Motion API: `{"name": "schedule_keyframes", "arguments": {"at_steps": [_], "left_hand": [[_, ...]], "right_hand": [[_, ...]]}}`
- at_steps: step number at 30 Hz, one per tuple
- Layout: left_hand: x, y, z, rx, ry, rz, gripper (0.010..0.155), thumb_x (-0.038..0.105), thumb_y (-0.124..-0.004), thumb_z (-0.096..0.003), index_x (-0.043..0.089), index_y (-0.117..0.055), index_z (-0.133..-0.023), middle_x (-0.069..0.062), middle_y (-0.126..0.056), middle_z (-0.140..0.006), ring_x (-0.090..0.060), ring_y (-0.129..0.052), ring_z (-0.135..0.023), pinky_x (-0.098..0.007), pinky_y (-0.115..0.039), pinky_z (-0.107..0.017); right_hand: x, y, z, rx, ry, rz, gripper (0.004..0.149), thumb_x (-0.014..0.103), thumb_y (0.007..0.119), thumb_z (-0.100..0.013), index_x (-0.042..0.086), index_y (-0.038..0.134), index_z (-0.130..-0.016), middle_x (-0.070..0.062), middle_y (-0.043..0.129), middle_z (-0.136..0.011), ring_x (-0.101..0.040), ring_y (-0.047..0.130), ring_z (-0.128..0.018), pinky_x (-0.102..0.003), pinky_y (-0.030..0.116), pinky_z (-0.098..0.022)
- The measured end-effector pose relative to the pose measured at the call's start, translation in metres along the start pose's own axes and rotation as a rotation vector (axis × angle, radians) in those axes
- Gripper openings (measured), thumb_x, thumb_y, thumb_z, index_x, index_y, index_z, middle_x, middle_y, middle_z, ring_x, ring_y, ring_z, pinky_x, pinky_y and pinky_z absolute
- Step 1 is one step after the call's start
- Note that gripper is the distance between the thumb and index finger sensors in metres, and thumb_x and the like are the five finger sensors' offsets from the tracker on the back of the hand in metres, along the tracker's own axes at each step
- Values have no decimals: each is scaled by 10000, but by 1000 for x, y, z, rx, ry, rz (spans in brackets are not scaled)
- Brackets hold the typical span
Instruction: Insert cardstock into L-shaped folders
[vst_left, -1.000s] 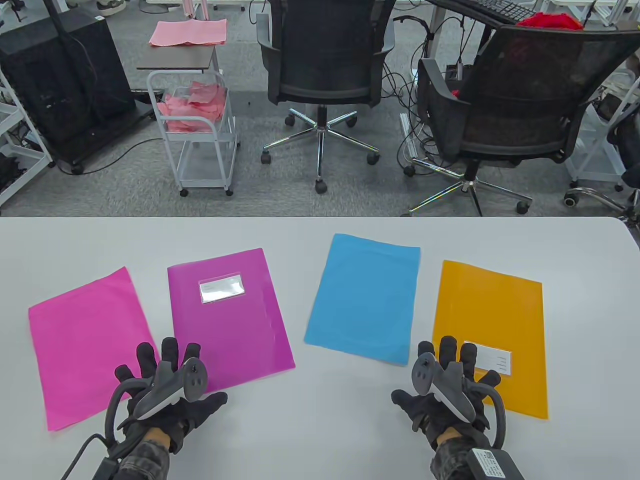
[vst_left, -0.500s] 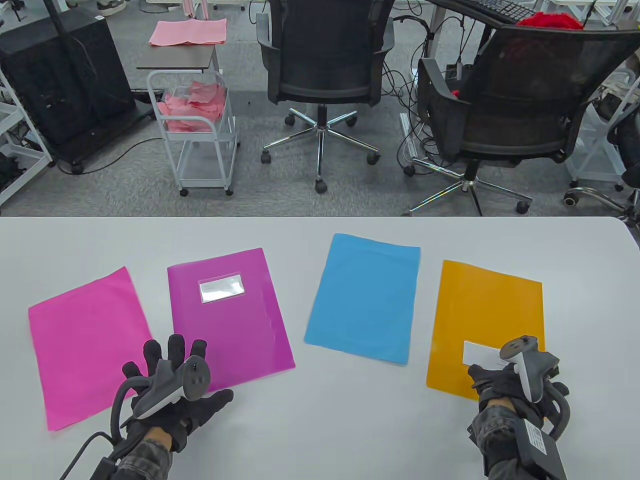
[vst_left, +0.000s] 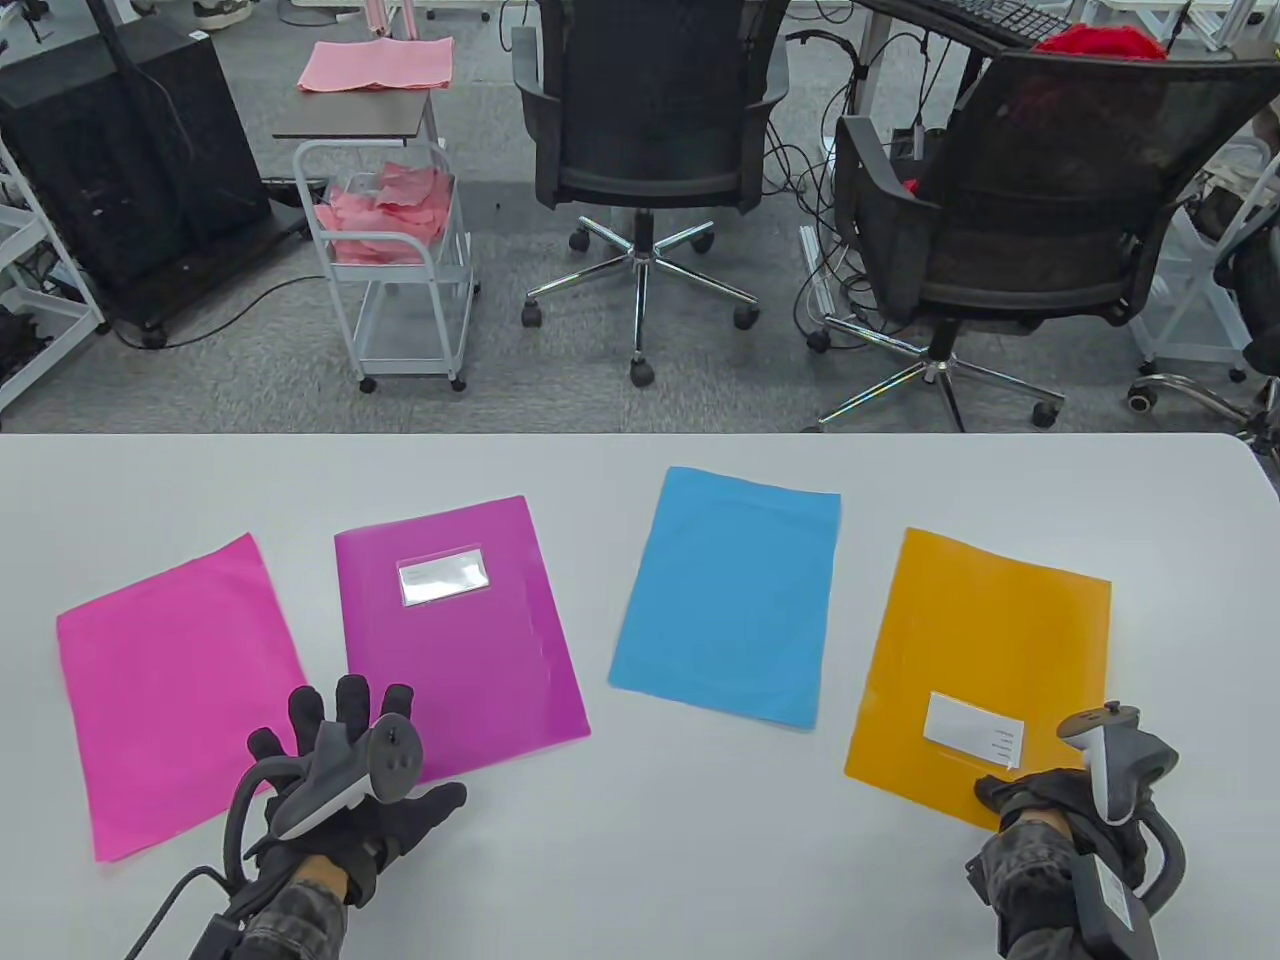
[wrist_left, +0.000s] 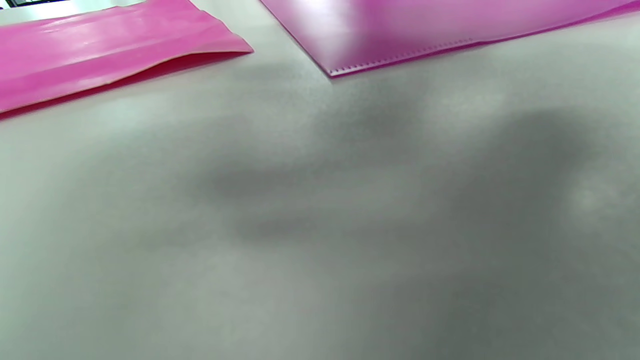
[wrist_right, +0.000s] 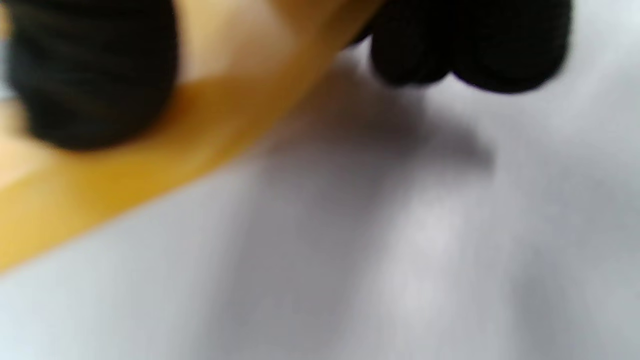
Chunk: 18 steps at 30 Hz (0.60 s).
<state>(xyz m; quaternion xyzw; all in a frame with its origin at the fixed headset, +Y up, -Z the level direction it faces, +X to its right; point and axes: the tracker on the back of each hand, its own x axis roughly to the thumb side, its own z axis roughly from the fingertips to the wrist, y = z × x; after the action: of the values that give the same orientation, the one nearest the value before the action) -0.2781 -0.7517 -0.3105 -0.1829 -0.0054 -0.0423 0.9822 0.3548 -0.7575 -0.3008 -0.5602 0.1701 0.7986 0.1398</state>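
Note:
Four sheets lie on the white table (vst_left: 700, 860). From left to right they are pink cardstock (vst_left: 170, 690), a magenta folder (vst_left: 470, 640) with a label, blue cardstock (vst_left: 730, 600) and an orange folder (vst_left: 980, 650) with a white label. My left hand (vst_left: 345, 740) rests open with its fingers spread over the gap between the pink cardstock and the magenta folder's near corner. My right hand (vst_left: 1015, 795) pinches the orange folder's near right corner. The right wrist view shows the orange edge (wrist_right: 150, 150) between black fingers (wrist_right: 90, 75). The left wrist view shows the pink cardstock (wrist_left: 100, 45) and the folder corner (wrist_left: 450, 25), but no fingers.
Beyond the table's far edge stand two black office chairs (vst_left: 640, 120) and a white cart (vst_left: 400, 250) with pink sheets. Bare table lies between the magenta folder and the blue cardstock.
My right hand turned and moved right from lying flat on the orange folder to pinching its near right corner. The folder shifted slightly right. My left hand barely moved.

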Motion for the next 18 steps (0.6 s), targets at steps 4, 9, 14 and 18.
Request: {"name": "schedule_keyframes", "arguments": {"at_steps": [4, 9, 14, 18], "left_hand": [[3, 0, 0, 3, -10, 7, 1053, 941, -442, -383, 294, 52, -1050, -180, 49, -1126, -642, -74, -1003, -856, -205, -543], [17, 13, 7, 121, -108, 114, 1047, 928, -465, -382, 287, -2, -1068, -180, -13, -1143, -629, -133, -1022, -838, -229, -573], [49, 34, 19, 203, -266, 361, 1038, 897, -508, -392, 233, -136, -1097, -186, -204, -1168, -590, -352, -1057, -791, -347, -627], [88, 42, 18, 102, -357, 651, 1026, 847, -543, -421, 136, -218, -1085, -199, -417, -1137, -521, -617, -1018, -702, -507, -657]], "right_hand": [[-3, -31, 15, -24, -112, -395, 516, 372, 797, -360, 142, 609, -781, -52, 903, -417, -212, 916, -197, -332, 866, -67], [14, -72, 60, 79, -404, -848, 484, 356, 742, -405, 142, 555, -796, -81, 897, -465, -191, 929, -177, -301, 878, -42], [38, -54, 117, 208, -679, -965, 498, 375, 708, -417, 118, 500, -790, -51, 895, -550, -128, 952, -153, -249, 903, -23], [61, -6, 161, 431, -884, -1041, 494, 365, 707, -416, 102, 491, -775, -58, 888, -612, -134, 977, -174, -247, 923, -39]]}}
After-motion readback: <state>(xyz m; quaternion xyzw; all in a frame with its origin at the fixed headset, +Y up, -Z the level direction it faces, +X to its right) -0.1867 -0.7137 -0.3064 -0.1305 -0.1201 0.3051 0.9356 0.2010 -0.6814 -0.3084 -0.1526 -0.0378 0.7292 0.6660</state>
